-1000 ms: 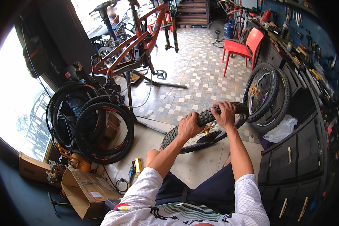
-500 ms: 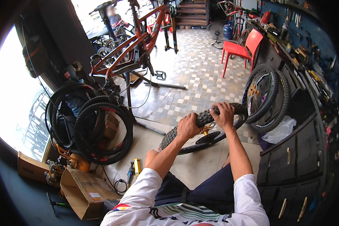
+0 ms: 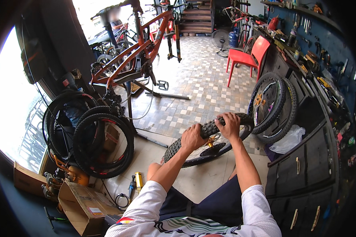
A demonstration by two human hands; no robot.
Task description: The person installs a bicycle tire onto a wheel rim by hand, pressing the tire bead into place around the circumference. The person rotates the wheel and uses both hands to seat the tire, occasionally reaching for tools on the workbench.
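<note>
A bicycle wheel (image 3: 172, 150) with a knobby black tyre stands tilted in front of me, between my knees. Its gold hub (image 3: 211, 143) and dark cassette (image 3: 213, 149) show below my hands. My left hand (image 3: 193, 137) is closed over the top of the tyre, thumb toward the middle. A short stretch of tread to the right, my right hand (image 3: 229, 125) grips the same tyre with its fingers curled over the far side. The undersides of both grips are hidden.
A red bike frame (image 3: 136, 49) hangs on a repair stand at the left, above several spare tyres (image 3: 103, 145). Two wheels (image 3: 269, 103) lean on dark cabinets (image 3: 300, 173) at the right, beside a red chair (image 3: 247, 59). A cardboard box (image 3: 85, 205) and yellow tool (image 3: 139, 181) lie lower left.
The whole view has shifted slightly, so the surroundings sit a little further left and mostly lower. Both hands keep nearly the same hold on the tyre.
</note>
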